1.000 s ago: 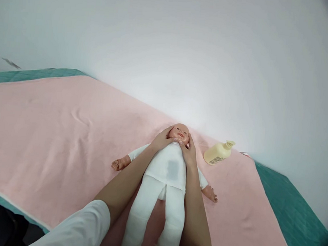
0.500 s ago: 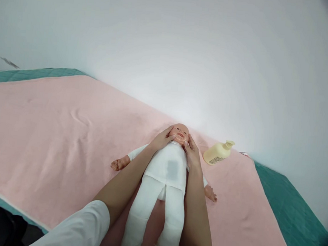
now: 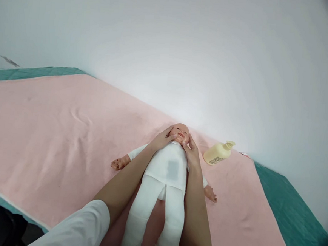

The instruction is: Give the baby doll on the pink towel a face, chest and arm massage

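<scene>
A baby doll (image 3: 167,172) in white clothes lies on its back on a pink towel (image 3: 52,137), head toward the wall. My left hand (image 3: 162,139) cups the left side of the doll's head, fingers curved against its cheek. My right hand (image 3: 190,151) rests against the other cheek, thumb by the chin. Both forearms run along the doll's body.
A pale yellow pump bottle (image 3: 217,153) lies on its side on the towel, right of the doll's head. A teal cover (image 3: 293,216) shows under the towel at the right and far left. A white wall stands close behind.
My thumbs have shifted slightly on the doll's cheeks toward the chin. The doll and the bottle have not moved.
</scene>
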### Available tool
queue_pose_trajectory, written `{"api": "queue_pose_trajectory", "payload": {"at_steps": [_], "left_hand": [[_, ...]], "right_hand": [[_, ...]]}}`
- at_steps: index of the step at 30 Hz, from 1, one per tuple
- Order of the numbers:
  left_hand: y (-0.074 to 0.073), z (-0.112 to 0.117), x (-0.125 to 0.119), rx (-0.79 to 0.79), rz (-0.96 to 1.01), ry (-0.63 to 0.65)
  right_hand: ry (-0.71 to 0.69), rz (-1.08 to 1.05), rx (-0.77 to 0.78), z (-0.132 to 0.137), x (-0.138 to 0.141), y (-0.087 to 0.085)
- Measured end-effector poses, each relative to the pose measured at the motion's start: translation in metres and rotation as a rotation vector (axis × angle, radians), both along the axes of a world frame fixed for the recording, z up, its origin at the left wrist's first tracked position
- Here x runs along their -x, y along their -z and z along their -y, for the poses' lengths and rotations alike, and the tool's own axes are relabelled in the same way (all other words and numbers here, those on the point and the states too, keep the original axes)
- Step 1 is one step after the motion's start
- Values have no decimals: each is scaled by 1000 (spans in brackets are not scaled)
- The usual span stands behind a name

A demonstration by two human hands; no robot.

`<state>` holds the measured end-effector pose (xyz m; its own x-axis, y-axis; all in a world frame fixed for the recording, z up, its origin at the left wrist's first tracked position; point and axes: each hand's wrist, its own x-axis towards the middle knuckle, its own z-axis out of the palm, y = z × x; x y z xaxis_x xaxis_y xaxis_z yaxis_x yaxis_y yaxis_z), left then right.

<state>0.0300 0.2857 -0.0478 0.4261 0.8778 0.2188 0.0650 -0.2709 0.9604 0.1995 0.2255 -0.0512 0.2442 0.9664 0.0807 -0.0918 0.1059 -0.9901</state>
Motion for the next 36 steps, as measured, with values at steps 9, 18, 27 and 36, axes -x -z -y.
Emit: {"api": "queue_pose_trajectory", "payload": {"at_steps": [9, 18, 27, 36], "left_hand": [[-8, 9, -2, 57, 39, -42], [-1, 5, -3, 2, 11, -68], [1, 3, -5, -23, 36, -66], [3, -1, -4, -34, 6, -63]], "right_hand": [[62, 127, 33, -3, 5, 0], [103, 218, 41, -5, 7, 0], [112, 212, 36, -4, 7, -1], [73, 77, 46, -2, 4, -2]]}}
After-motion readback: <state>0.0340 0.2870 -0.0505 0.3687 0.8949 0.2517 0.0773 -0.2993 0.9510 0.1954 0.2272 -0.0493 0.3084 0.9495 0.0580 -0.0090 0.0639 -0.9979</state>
